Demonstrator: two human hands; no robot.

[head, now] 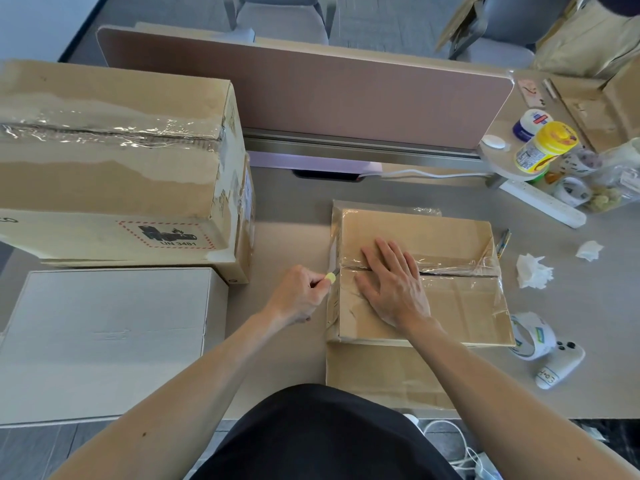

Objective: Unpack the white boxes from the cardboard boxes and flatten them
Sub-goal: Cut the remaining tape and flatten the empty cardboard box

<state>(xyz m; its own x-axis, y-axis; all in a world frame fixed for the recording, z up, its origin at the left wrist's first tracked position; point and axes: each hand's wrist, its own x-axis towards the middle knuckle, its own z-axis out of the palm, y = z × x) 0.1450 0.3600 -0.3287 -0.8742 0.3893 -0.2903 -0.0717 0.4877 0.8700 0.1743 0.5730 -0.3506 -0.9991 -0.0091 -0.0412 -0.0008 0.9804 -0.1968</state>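
Note:
A small taped cardboard box (450, 306) stands on the table in front of me. My right hand (391, 282) lies flat on its top, fingers straight, over the taped centre seam. My left hand (298, 294) grips a small yellow-tipped cutter (330, 277), whose tip touches the box's left edge at the seam. A white box (104, 341) sits at the near left. Behind it stands a large taped cardboard box (114, 161) with a UN 3481 label.
A desk divider (311, 95) runs along the back. At the right lie a tape roll (530, 336), a white controller (561, 363), crumpled tissues (533, 271), a pen (503, 242), a power strip (543, 202) and bottles (543, 147). Cables hang below the near edge.

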